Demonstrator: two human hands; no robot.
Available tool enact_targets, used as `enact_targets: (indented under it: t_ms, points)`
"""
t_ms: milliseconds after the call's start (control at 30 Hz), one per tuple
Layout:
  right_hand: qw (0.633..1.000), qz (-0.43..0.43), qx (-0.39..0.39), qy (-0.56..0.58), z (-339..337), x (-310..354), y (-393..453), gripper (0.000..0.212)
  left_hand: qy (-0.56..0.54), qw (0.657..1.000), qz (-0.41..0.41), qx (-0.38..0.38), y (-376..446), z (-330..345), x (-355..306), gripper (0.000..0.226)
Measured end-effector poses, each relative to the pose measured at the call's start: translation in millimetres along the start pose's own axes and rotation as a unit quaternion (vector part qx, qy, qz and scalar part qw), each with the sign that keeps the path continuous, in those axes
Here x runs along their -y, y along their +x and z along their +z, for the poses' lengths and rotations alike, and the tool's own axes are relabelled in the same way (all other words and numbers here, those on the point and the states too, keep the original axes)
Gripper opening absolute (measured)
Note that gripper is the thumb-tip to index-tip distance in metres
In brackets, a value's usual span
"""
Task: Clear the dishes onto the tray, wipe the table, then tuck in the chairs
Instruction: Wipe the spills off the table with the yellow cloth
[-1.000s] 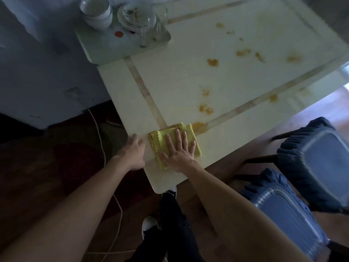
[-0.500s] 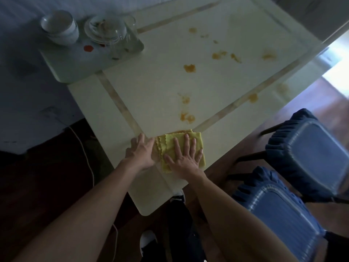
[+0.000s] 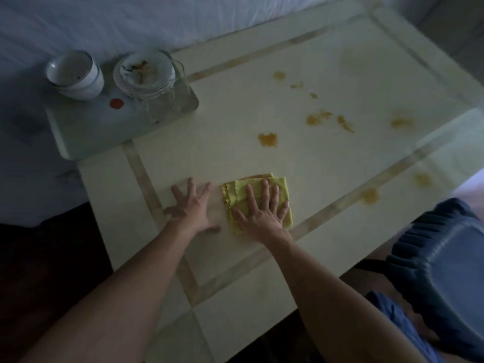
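A folded yellow cloth (image 3: 280, 188) lies on the pale table (image 3: 327, 166), and my right hand (image 3: 263, 214) presses flat on it with fingers spread. My left hand (image 3: 192, 206) rests flat on the bare tabletop just left of the cloth, fingers apart, holding nothing. Several orange food smears (image 3: 267, 139) dot the table beyond the cloth and toward the right edge. At the far left corner a tray (image 3: 86, 137) carries stacked white bowls (image 3: 76, 74), a dirty plate (image 3: 144, 72) and clear glasses (image 3: 167, 98).
A blue-covered chair (image 3: 445, 279) stands at the table's right side, pulled out. A second blue seat (image 3: 392, 313) shows below it. A white bed sheet (image 3: 131, 19) borders the table's far side. Dark floor lies to the left.
My right hand has slid the cloth away from the table's near corner toward the middle, over the smears that lay there. My left hand has moved onto the tabletop beside it.
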State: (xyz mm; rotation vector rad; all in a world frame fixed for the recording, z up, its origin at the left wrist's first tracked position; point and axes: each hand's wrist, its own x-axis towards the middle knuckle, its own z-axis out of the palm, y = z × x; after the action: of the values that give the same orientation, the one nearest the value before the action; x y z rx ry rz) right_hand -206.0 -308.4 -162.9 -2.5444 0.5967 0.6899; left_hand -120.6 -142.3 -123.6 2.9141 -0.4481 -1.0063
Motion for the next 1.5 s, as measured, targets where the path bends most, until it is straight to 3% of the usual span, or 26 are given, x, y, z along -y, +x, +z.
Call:
enact_targets:
  t_ms: [200,400,500,633,1033,1333,1500]
  points:
    - [0.998,-0.054,0.015,-0.029,-37.6,4.0,48.1,0.081,0.048,0.999,-0.005,-0.012,8.5,-2.4,2.9,0.130]
    - [0.990,-0.119,0.025,-0.075,-5.1,-14.9,-8.8,0.074,0.054,0.998,-0.006,-0.023,7.4,-0.7,4.4,0.129]
    - [0.990,-0.109,0.037,-0.085,-3.4,-13.3,-13.8,0.075,0.040,0.998,-0.025,-0.035,15.5,-17.0,22.2,0.127]
    - [0.992,-0.106,0.013,-0.070,-11.7,23.5,17.8,0.076,-0.022,0.991,-0.133,-0.018,18.3,-28.2,41.7,0.143]
    - [0.996,-0.085,-0.011,-0.021,-38.8,132.8,121.4,0.078,-0.061,0.984,-0.163,-0.029,26.0,-16.6,42.2,0.133]
    - [0.996,-0.076,-0.025,-0.036,-2.1,54.8,31.5,0.075,-0.107,0.984,-0.137,-0.043,28.7,-13.9,49.0,0.135]
    - [0.999,-0.042,-0.009,-0.023,22.2,6.7,-31.3,0.075,-0.088,0.988,-0.084,-0.096,5.1,15.1,38.9,0.088]
